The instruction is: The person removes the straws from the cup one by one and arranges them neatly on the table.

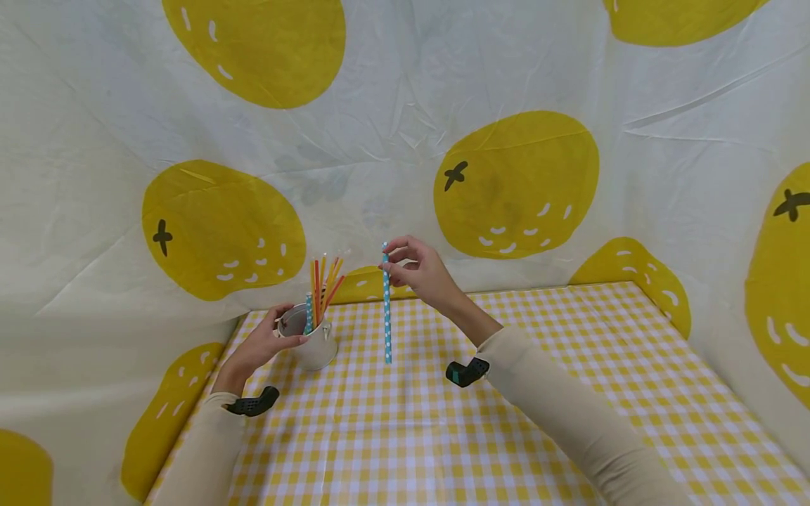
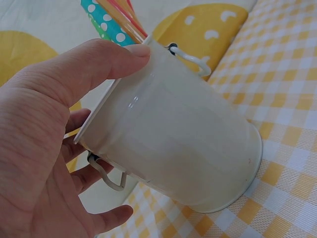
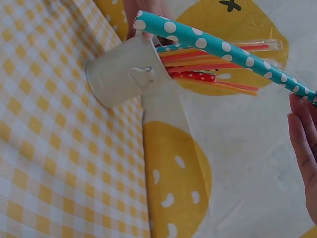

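Observation:
A teal paper straw with white dots (image 1: 387, 316) hangs upright above the table, pinched near its top by my right hand (image 1: 427, 277). In the right wrist view the same straw (image 3: 213, 45) crosses in front of the bucket. My left hand (image 1: 261, 346) grips the rim of a small white metal bucket (image 1: 318, 350), thumb over the near edge and fingers around the far side. Several straws (image 1: 318, 295) lean inside it: orange, red, yellow and teal dotted, some in clear wrap. The left wrist view shows the bucket (image 2: 183, 129) standing on the tablecloth.
A yellow and white checked cloth (image 1: 392, 436) covers the table. White fabric with yellow fruit shapes (image 1: 515, 186) hangs close behind and at the sides. Small loop handles (image 2: 190, 59) stick out from the bucket's wall.

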A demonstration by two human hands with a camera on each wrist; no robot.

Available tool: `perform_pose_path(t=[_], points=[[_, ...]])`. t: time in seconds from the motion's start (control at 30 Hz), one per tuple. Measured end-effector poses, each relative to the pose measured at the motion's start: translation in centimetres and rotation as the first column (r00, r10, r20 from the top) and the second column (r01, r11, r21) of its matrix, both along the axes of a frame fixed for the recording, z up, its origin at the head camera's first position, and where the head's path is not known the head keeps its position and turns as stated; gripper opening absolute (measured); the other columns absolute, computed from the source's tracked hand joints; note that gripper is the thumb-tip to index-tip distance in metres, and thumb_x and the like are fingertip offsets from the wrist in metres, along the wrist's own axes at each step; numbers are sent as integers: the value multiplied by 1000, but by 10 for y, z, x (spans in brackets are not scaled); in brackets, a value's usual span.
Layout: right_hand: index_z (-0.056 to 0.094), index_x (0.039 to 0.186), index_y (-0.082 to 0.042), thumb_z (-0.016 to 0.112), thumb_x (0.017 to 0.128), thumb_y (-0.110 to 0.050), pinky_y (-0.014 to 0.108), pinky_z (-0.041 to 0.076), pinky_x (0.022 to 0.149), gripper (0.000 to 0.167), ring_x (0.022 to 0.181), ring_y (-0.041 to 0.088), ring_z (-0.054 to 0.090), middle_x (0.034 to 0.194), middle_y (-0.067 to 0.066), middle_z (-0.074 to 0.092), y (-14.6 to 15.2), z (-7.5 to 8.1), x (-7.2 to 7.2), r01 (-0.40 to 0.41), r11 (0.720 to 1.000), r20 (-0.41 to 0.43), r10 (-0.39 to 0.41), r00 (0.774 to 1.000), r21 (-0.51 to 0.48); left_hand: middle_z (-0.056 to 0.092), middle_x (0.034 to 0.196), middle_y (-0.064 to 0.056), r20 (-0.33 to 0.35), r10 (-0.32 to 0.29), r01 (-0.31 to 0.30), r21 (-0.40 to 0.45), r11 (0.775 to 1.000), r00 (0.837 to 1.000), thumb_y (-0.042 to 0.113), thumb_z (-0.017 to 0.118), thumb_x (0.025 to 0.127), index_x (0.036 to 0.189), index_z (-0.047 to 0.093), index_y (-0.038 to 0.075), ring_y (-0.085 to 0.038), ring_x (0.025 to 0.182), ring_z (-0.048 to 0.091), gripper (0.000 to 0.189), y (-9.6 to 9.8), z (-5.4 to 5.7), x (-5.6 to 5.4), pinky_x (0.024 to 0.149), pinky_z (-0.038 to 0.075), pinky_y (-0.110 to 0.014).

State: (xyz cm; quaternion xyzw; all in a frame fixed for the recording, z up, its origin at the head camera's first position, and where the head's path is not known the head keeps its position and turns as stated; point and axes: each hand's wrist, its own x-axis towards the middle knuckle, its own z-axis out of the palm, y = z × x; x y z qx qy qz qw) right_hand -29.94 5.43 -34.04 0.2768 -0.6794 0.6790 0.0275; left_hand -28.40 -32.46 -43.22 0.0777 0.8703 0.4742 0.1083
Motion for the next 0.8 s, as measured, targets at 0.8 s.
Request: perform_pose_path(t=[0.8], points=[[64, 124, -9, 71, 96, -7, 40, 60, 76, 29, 82, 27, 72, 109, 16, 64, -27, -55, -2, -97, 989, 164, 78, 983, 113, 21, 158, -24, 13, -5, 5, 4, 1000, 1000, 25, 73, 96, 160, 17, 8, -45, 138, 29, 87, 14, 24, 15, 100, 38, -56]])
